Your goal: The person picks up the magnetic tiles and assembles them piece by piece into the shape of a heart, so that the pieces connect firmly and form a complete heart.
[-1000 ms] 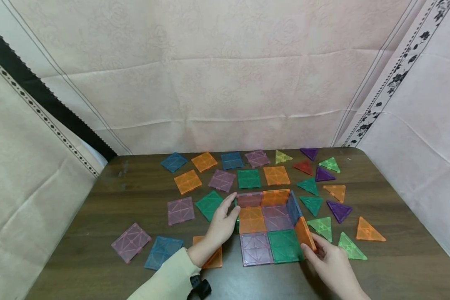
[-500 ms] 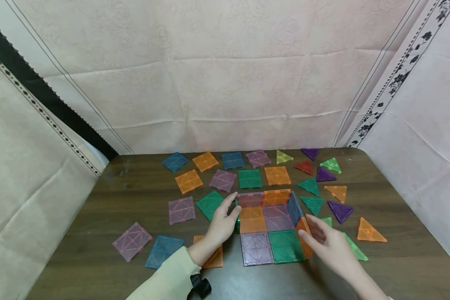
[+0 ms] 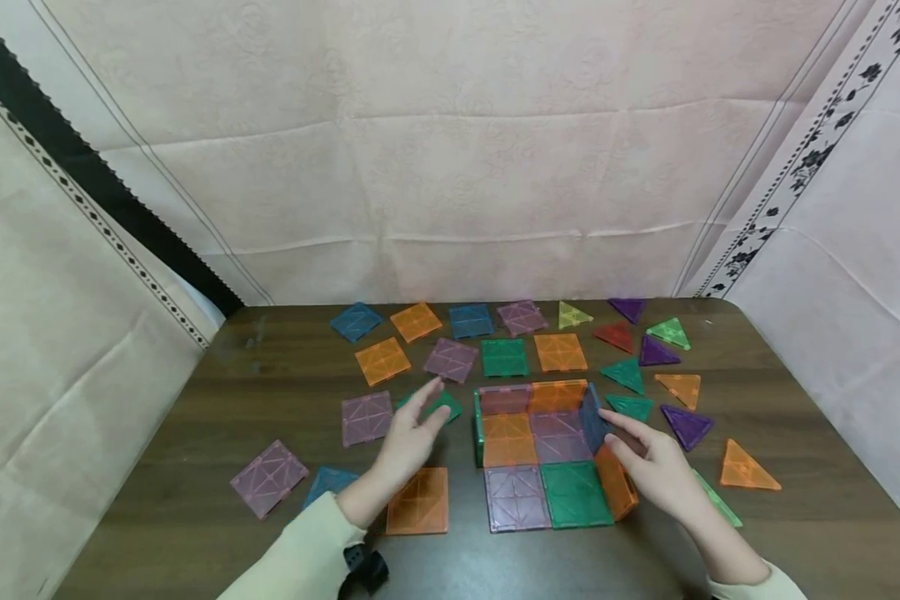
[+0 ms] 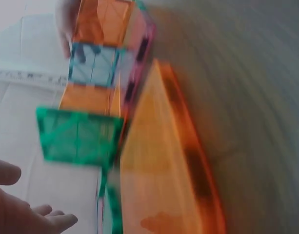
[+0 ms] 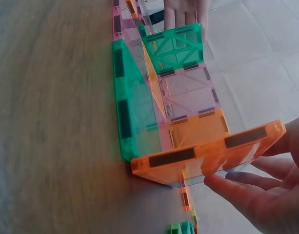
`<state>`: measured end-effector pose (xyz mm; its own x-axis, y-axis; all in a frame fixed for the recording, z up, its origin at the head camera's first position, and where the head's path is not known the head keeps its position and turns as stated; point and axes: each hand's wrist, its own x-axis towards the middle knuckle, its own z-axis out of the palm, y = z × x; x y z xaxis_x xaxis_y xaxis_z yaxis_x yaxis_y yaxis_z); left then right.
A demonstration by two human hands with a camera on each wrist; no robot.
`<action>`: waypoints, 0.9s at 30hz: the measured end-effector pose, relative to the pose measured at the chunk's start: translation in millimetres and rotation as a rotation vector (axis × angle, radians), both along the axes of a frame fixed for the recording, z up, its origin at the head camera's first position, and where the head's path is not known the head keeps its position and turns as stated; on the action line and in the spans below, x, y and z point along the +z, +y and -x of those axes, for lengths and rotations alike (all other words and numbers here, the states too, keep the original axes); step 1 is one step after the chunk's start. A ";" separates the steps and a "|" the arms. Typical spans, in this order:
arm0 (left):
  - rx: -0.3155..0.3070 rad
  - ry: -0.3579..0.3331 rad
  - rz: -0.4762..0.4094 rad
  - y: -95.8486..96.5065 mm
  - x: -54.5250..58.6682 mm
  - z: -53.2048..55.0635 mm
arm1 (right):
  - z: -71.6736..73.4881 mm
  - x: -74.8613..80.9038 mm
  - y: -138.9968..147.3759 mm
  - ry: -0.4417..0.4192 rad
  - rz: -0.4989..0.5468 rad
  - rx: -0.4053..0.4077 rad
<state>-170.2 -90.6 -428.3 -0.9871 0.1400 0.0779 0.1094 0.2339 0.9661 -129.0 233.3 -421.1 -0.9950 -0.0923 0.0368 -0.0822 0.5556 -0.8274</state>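
1. Near the front of the table (image 3: 195,492), the tile box (image 3: 555,446) stands part-built: four flat base squares, full walls at 12 and 3 o'clock, one green wall (image 3: 478,433) at 9.
2. At its 3 o'clock, the right hand (image 3: 652,467) is outside the blue wall (image 3: 593,421), apparently touching but grasping nothing.
3. Toward 9 o'clock, the left hand (image 3: 407,433) is released, fingers apart, partly covering a loose green tile (image 3: 447,403).
4. Steadying the 3 o'clock side seems the current step; a next move likely calls for walling the bare 8 o'clock edge, perhaps with the loose orange tile (image 3: 418,502) near it.
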 end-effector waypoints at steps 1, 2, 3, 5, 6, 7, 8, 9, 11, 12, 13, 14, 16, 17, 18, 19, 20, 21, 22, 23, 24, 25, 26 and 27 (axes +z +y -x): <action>0.015 0.008 0.013 -8.1 1.6 -0.4 | 0.1 -0.4 0.0 0.000 0.003 -0.002; 0.028 0.039 0.045 -17.2 1.7 -0.2 | -0.1 -0.7 0.1 0.003 0.004 -0.002; 0.038 0.047 0.056 -26.3 3.4 -0.8 | -0.1 -0.9 0.1 0.005 0.006 -0.003; 0.054 0.052 0.093 -45.8 8.1 -2.5 | -0.3 -0.3 0.1 0.006 0.010 -0.005; 0.051 0.051 0.111 -55.8 10.9 -4.0 | -0.5 0.1 0.1 0.005 0.011 -0.007; 0.050 0.042 0.132 -66.3 13.9 -5.6 | -0.6 0.1 0.3 0.008 0.007 -0.005; 0.045 0.037 0.156 -77.0 16.2 -7.3 | -0.8 0.1 0.3 0.005 0.007 -0.007; 0.038 0.011 0.163 -87.5 19.9 -9.9 | -0.8 -0.1 0.2 0.000 0.008 -0.009; 0.027 0.010 0.228 -109.4 23.4 -15.5 | -1.0 -0.8 0.1 -0.006 0.010 -0.009; 0.015 0.025 0.266 -120.6 23.7 -18.5 | -1.1 -1.4 -0.1 -0.007 0.009 -0.010; 0.007 0.037 0.307 -131.8 24.1 -21.8 | -1.4 -1.7 -0.2 -0.006 0.008 -0.009; -0.012 0.053 0.341 -143.2 24.0 -25.3 | -1.3 -2.2 -0.4 -0.009 0.010 -0.013; -0.052 0.077 0.398 -166.2 22.4 -32.2 | -1.3 -2.8 -0.6 -0.005 0.011 -0.011; -0.075 0.078 0.417 -177.7 20.7 -35.3 | -1.2 -2.7 -0.7 -0.001 0.011 -0.010; -0.102 0.080 0.426 -189.1 18.1 -38.0 | -1.0 -2.9 -0.8 0.002 0.010 -0.010; -0.122 0.064 0.427 -199.5 15.9 -40.6 | -0.8 -2.7 -0.8 0.006 0.011 -0.009; -0.143 0.051 0.425 -209.1 13.0 -42.3 | -0.7 -2.9 -0.7 0.008 0.011 -0.011; -0.153 0.035 0.426 -217.6 9.5 -43.6 | -0.9 -2.8 -0.6 0.011 0.011 -0.011; -0.160 0.014 0.431 -225.0 6.3 -44.7 | -1.0 -2.8 -0.6 0.013 0.012 -0.013; -0.155 -0.001 0.444 -231.4 2.9 -45.8 | -1.2 -2.6 -0.6 0.014 0.013 -0.014; -0.147 -0.016 0.465 -236.6 -0.2 -46.9 | -1.5 -2.9 -0.5 0.014 0.013 -0.015; -0.141 -0.024 0.484 -240.9 -3.4 -47.6 | -1.7 -3.0 -0.5 0.013 0.012 -0.014; -0.132 -0.029 0.509 -244.4 -6.2 -48.2 | -1.8 -3.3 -0.6 0.015 0.011 -0.014; -0.123 -0.034 0.534 -247.0 -8.9 -48.8 | -2.1 -3.3 -0.7 0.017 0.009 -0.012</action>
